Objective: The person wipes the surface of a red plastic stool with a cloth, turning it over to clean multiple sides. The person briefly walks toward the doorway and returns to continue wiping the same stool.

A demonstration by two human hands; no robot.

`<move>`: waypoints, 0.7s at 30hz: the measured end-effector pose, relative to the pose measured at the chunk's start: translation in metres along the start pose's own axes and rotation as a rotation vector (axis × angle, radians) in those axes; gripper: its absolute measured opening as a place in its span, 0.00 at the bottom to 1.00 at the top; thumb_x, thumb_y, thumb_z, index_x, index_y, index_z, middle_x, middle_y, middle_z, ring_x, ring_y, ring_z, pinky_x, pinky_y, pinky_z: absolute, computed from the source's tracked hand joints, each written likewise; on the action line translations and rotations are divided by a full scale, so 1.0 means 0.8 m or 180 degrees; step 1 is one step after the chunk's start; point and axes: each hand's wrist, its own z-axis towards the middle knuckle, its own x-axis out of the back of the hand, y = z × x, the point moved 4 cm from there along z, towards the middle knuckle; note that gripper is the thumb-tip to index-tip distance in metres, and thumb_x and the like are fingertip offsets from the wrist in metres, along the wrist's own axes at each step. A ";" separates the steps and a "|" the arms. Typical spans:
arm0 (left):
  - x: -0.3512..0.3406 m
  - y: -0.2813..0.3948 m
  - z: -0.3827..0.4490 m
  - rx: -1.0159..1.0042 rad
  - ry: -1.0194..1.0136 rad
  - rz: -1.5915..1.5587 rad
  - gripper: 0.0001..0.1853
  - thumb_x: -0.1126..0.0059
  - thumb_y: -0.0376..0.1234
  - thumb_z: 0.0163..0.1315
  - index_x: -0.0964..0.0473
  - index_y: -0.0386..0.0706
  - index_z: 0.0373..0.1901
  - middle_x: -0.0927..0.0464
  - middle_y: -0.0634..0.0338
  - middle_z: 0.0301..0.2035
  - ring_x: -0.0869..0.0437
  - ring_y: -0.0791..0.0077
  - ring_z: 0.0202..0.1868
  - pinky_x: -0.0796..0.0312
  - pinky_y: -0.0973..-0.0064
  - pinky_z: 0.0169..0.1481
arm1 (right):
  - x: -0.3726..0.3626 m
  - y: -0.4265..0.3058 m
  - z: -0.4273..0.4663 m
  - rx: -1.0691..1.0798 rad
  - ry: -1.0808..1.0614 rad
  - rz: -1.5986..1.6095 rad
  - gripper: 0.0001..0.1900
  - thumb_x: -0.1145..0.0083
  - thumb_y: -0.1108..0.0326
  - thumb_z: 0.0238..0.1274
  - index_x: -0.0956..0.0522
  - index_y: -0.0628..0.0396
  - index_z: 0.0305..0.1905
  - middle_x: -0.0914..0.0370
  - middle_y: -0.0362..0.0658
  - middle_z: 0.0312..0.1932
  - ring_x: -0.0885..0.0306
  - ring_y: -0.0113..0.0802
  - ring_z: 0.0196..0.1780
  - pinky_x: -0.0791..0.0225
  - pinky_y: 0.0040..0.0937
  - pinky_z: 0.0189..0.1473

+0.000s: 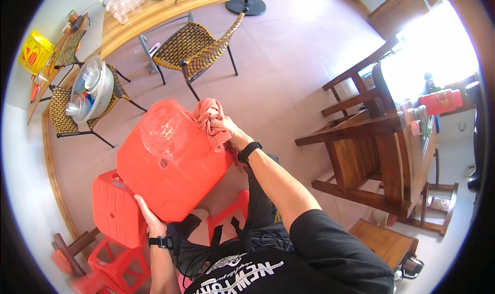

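Observation:
A large red plastic stool [193,170] is before me with its seat top facing up, a small round hole near the seat's middle. A glossy patch [164,131] on it looks like wet streaks or clear film; I cannot tell which. My left hand [154,219] grips the seat's lower left edge, thumb on top and fingers hidden below. Bunched in my right hand [234,133] is a salmon-pink cloth [210,120], lying against the seat's right edge. A second red plastic stool [116,213] stands left of my left hand, partly covered by the large one.
More red stools [120,261] are at lower left. A woven chair [185,50] stands ahead by a wooden table [174,4]. Another woven chair [64,108] bears a white basket [102,89] of dishes. Heavy wooden furniture [359,158] lies to the right.

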 end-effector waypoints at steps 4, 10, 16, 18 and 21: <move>-0.006 0.021 0.013 -0.0180 0.0049 0.0363 0.49 0.57 0.69 0.67 0.48 0.42 0.78 0.42 0.55 0.74 0.39 0.55 0.73 0.42 0.55 0.75 | 0.005 0.002 0.001 0.0592 -0.0208 -0.0110 0.11 0.40 0.60 0.60 0.19 0.58 0.38 0.21 0.38 0.32 0.25 0.24 0.36 0.30 0.28 0.38; -0.021 0.036 0.028 0.0030 0.0157 0.0312 0.45 0.53 0.64 0.69 0.44 0.42 0.76 0.37 0.55 0.72 0.33 0.57 0.71 0.38 0.56 0.74 | 0.011 0.023 -0.005 0.0504 0.0077 -0.0010 0.11 0.41 0.58 0.60 0.21 0.55 0.35 0.24 0.35 0.32 0.28 0.23 0.34 0.32 0.28 0.36; -0.008 0.044 0.032 0.0116 0.0270 0.0544 0.44 0.53 0.63 0.69 0.43 0.43 0.76 0.36 0.56 0.72 0.33 0.57 0.71 0.38 0.55 0.74 | 0.008 0.028 -0.051 -0.0012 0.0198 0.0910 0.13 0.40 0.56 0.61 0.24 0.51 0.43 0.29 0.36 0.33 0.25 0.25 0.35 0.22 0.32 0.24; -0.005 0.038 0.039 0.0074 0.0147 0.0482 0.44 0.52 0.64 0.69 0.43 0.43 0.75 0.36 0.56 0.71 0.33 0.58 0.71 0.38 0.54 0.74 | 0.014 0.028 -0.063 -0.0155 0.0134 0.0808 0.18 0.39 0.52 0.62 0.25 0.50 0.50 0.26 0.34 0.38 0.27 0.23 0.38 0.28 0.28 0.34; -0.004 0.030 0.061 0.0072 0.0051 0.0420 0.44 0.52 0.64 0.69 0.42 0.43 0.75 0.36 0.56 0.71 0.32 0.57 0.70 0.38 0.53 0.73 | 0.027 0.028 -0.067 -0.0099 0.0412 0.0824 0.17 0.39 0.53 0.62 0.24 0.51 0.49 0.26 0.33 0.38 0.27 0.22 0.37 0.30 0.26 0.37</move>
